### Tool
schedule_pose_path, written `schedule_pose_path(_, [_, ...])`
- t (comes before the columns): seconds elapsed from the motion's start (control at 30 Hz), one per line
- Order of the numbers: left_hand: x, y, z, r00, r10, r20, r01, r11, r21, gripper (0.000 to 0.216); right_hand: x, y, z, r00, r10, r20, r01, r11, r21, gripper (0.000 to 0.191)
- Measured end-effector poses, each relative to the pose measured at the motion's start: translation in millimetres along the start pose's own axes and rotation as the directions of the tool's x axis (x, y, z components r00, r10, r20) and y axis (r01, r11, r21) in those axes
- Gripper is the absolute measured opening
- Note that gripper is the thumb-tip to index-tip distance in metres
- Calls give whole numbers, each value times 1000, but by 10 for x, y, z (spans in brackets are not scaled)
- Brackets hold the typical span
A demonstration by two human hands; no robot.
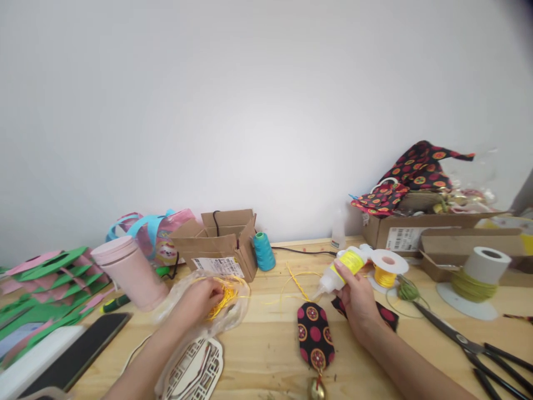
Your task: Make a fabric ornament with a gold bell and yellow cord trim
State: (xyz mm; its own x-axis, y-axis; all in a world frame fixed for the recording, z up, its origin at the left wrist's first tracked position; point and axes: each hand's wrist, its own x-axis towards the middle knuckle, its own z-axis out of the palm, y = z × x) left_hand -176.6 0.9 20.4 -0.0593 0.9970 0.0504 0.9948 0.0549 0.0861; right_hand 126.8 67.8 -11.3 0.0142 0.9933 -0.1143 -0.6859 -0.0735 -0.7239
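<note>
My right hand (358, 300) is wrapped around a white glue bottle (342, 269) with a yellow label, its nozzle tilted down to the left. Below the nozzle lies a black patterned fabric pendant (315, 336) with a yellow cord loop (297, 282) at its top and a gold bell (317, 389) at its bottom. Under my right hand, a strip of the same fabric (387, 316) is partly hidden. At a clear plastic bag (241, 311), my left hand (204, 300) has its fingers closed on yellow cord (227, 297); the fingertips are partly hidden.
Black scissors (468, 347) lie at the right, near spools of yellow (385, 276) and olive cord (474, 284). A small cardboard box (220, 247) and teal thread cone (264, 251) stand behind. On the left are a pink tumbler (131, 272), a phone (79, 355) and wooden cut-outs (195, 369).
</note>
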Motion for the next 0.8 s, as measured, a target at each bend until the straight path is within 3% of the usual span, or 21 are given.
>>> schedule_pose_path(0.2, [34, 92, -11, 997, -48, -60, 48, 999, 11, 17, -31, -24, 10, 1000, 4, 0, -4, 1000, 7, 27])
schedule_pose_path(0.4, [12, 4, -51, 991, -128, -48, 116, 973, -198, 14, 0, -22, -9, 1000, 11, 4, -11, 1000, 7, 32])
schedule_pose_path(0.63, [-104, -148, -159, 960, -280, -5, 228, 792, -567, 31, 8, -10, -16, 1000, 21, 13, -21, 1000, -6, 30])
schedule_pose_path(0.8, [-220, 137, -365, 956, -292, 5, 208, 670, -713, 37, -14, -131, 0, 997, -9, 80, 13, 998, -59, 30])
